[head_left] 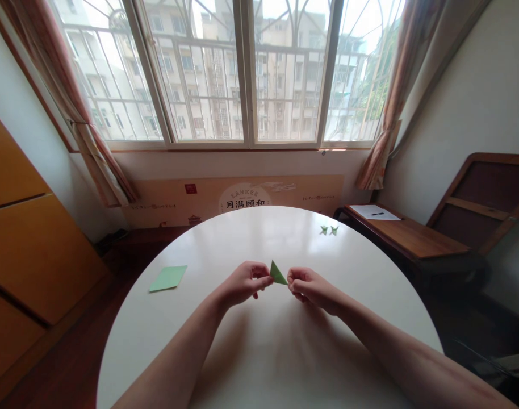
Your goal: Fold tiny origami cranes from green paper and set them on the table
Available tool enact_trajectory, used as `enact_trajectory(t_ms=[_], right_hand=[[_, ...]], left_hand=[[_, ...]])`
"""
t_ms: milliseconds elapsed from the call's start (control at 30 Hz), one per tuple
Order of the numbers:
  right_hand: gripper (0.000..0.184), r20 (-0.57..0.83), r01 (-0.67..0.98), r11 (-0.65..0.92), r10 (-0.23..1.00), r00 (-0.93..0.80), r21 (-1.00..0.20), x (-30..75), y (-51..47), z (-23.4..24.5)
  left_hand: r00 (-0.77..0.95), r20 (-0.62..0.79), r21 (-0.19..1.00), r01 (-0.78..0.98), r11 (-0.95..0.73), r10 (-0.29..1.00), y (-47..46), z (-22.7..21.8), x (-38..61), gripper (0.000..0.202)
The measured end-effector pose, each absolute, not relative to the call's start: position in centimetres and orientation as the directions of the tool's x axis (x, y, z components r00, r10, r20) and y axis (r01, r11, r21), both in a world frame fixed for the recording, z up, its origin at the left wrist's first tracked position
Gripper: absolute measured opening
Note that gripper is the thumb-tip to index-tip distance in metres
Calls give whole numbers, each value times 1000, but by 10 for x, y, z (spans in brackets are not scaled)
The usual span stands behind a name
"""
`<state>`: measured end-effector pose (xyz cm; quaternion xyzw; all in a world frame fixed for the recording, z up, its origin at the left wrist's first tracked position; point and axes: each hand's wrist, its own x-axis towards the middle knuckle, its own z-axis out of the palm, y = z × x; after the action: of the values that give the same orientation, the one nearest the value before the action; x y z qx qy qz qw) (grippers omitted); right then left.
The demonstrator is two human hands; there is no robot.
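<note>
A round white desk (259, 352) is seen from above, filling the lower half of the view. All positions below are given relative to the desk. Beyond its far edge, a wide barred window (242, 74) is flanked by tied-back curtains (93, 147). To the right of the desk, a low wooden side table (413, 236) is placed, carrying a white sheet with a pen (375, 213).

Over the middle of the desk, both forearms are extended inward from the near edge. The left hand (242, 282) and the right hand (308, 287) are held close together just above the surface. Between them, a small folded green paper triangle (277, 274) is held, one tip pointing up. It is pinched at its left corner by the left thumb and fingers (263, 278), and at its right corner by the right fingers (294, 279), which are curled in and pressed together on the paper.

Near the left edge of the desk, a flat light-green paper sheet (168, 278) is laid. Toward the far right edge, two small folded green paper pieces (329, 229) are set side by side, well apart from the hands.
</note>
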<state>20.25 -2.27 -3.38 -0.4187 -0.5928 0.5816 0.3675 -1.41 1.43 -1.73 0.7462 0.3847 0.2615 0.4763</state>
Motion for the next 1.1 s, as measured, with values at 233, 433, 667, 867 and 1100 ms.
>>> enact_trajectory(t_ms=[233,433,667,867,1100], right_hand=[[15,-10,-37,-25,931,-364,-999,206,-18,-34],[41,58,-127,-4,876,-479,-992,202,-19,-40],[41,100,-153,30,873,-478,-988,201,-19,-43],[41,114,-148,51,884,-454,-988,201,-18,-44],[42,108,-112,66,894,-434,-992,200,-18,-43]], left_hand=[[583,6,928,300,-221,813,12,-17,-12,29],[592,-1,940,275,-200,806,10,-20,-7,29],[518,40,940,270,-208,854,12,-23,-5,35],[410,123,939,247,-240,904,16,-28,-3,39],[432,142,945,207,-252,890,11,-25,1,34]])
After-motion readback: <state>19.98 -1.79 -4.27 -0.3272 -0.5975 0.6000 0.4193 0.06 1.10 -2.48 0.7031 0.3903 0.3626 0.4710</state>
